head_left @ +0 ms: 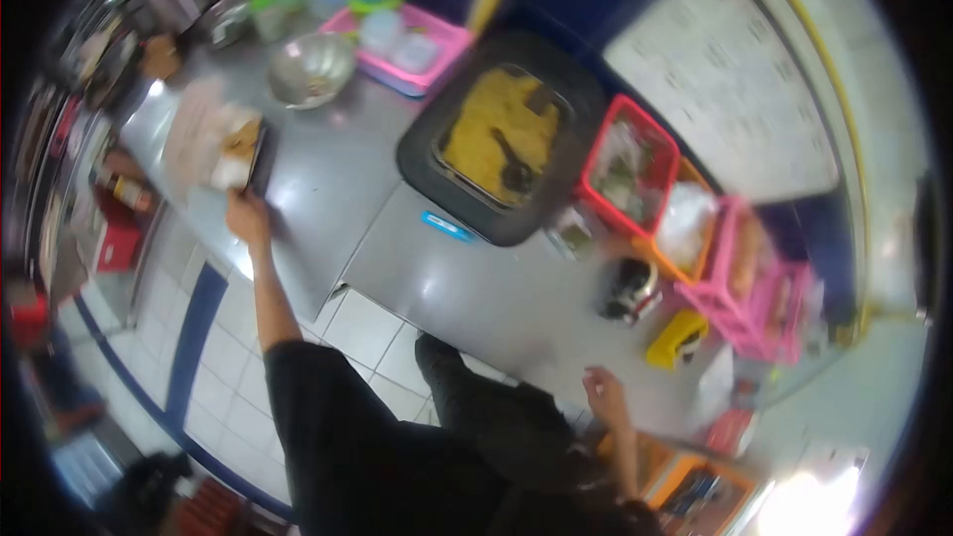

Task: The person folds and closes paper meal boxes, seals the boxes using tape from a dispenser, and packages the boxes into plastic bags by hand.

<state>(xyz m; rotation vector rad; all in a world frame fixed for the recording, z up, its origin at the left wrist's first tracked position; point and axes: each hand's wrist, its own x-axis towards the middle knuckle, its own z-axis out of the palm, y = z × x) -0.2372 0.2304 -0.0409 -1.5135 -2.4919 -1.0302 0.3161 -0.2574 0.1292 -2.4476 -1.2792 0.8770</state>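
Note:
My left hand (248, 216) reaches out over the left part of the steel counter. Its fingers are curled closed at the near end of a dark-edged tray or box (262, 161). White and golden-brown food (238, 144) lies there on a pale sheet (191, 144); blur hides what the fingers grip. My right hand (604, 395) hangs low at the counter's front edge, loosely bent with fingers partly apart, and nothing shows in it. Nearest to it are a yellow object (677, 339) and a dark, shiny round item (630, 290).
A large black tub (417, 144) bears a metal pan of yellow food with a dark ladle (514, 174). Behind stand a metal bowl (310, 69) and a pink tray (452, 45). Red (594, 179) and pink baskets (735, 283) line the right. A light-blue object (447, 226) lies in front.

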